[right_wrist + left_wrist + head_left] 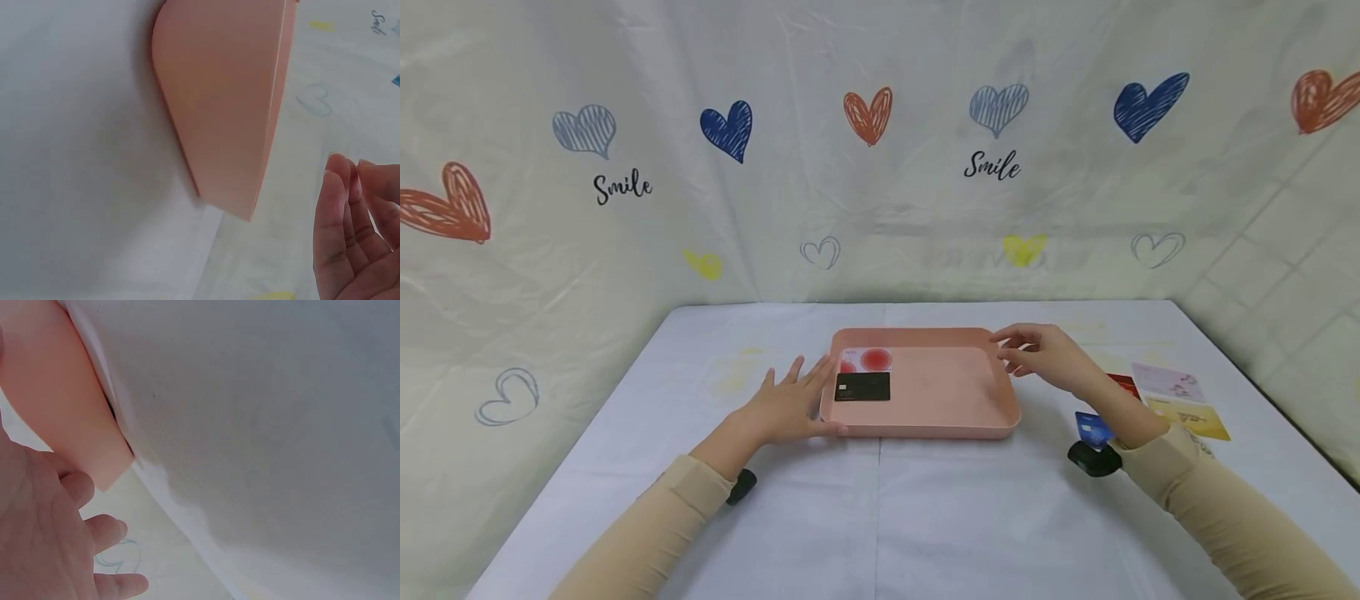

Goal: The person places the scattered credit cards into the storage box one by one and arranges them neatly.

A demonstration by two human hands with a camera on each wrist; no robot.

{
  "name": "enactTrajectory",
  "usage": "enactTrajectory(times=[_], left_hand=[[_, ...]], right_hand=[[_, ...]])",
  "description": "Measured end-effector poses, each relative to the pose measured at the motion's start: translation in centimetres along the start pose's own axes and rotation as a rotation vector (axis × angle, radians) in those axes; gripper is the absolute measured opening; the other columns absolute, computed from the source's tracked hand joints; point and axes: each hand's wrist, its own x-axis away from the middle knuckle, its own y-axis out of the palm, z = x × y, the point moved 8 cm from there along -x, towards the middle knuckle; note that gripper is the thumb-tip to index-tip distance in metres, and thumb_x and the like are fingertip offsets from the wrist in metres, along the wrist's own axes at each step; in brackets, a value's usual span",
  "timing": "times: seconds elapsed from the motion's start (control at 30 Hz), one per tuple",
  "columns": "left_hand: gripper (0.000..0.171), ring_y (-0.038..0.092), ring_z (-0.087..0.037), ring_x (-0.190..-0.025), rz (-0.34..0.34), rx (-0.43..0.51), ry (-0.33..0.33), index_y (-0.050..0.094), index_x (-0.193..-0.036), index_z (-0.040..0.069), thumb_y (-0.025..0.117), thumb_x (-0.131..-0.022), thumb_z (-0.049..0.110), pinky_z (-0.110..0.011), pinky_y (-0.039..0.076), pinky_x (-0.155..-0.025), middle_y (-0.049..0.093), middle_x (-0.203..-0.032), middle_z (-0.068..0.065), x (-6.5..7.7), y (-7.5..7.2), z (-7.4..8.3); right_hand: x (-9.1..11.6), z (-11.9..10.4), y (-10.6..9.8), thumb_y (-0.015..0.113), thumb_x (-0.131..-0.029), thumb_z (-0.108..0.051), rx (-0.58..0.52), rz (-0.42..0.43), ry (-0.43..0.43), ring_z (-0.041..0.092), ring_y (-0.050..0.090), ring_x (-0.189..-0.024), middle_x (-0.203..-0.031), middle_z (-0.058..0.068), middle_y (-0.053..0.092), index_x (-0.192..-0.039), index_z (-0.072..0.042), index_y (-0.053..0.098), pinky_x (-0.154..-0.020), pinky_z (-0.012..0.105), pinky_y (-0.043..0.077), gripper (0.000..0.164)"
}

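A pink tray (940, 432) lies on the white table, with two cards at its left end. The upper is a white card with red circles (876, 360); below it is a black card (862, 387). My left hand (790, 407) touches the tray's left side with spread fingers, also beside the pink wall (62, 394) in the left wrist view. Over the tray's right rim hovers my right hand (1047, 355), its fingers loosely bent and nothing visible in it. The right wrist view shows that hand (353, 231) apart from the tray wall (219, 100), thumb near the fingertips.
Right of the tray, partly under the right forearm, lie a blue card (1092, 428), a red card (1123, 384), a pale pink card (1168, 382) and a gold card (1195, 418). A heart-patterned curtain (880, 192) hangs behind the table (820, 517).
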Motion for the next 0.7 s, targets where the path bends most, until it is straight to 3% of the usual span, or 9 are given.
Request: enactTrajectory(times=[0.17,0.4,0.7], left_hand=[[0.114,0.007,-0.043,-0.155,-0.005,0.007,-0.008,0.009,-0.167,0.018,0.062,-0.085,0.078,-0.074,0.008,-0.115,0.011,-0.172,-0.002,0.0,0.0,-0.1],[0.114,0.007,-0.042,-0.155,-0.006,0.0,-0.003,0.009,-0.167,0.019,0.062,-0.085,0.078,-0.074,0.009,-0.115,0.011,-0.172,-0.002,0.0,0.0,0.0],[0.114,0.008,-0.042,-0.155,0.002,-0.013,0.002,0.009,-0.167,0.02,0.061,-0.085,0.079,-0.074,0.01,-0.115,0.011,-0.172,-0.002,-0.1,0.2,-0.1]], right_hand=[[0.5,0.9,-1.3,0.064,-0.102,-0.011,0.046,0.045,-0.007,0.041,0.07,-0.095,-0.112,0.024,0.07,-0.132,0.004,0.063,-0.081,0.043,0.06,0.034],[1.3,2.4,-3.2,0.063,-0.104,-0.015,0.101,0.101,-0.004,0.039,0.07,-0.097,-0.117,0.025,0.068,-0.133,0.003,0.062,-0.08,0.037,0.061,0.034],[2.1,4.4,-5.3,0.061,-0.105,-0.019,0.171,0.102,0.007,0.04,0.069,-0.099,-0.117,0.026,0.068,-0.134,0.001,0.062,-0.079,0.035,0.06,0.035]])
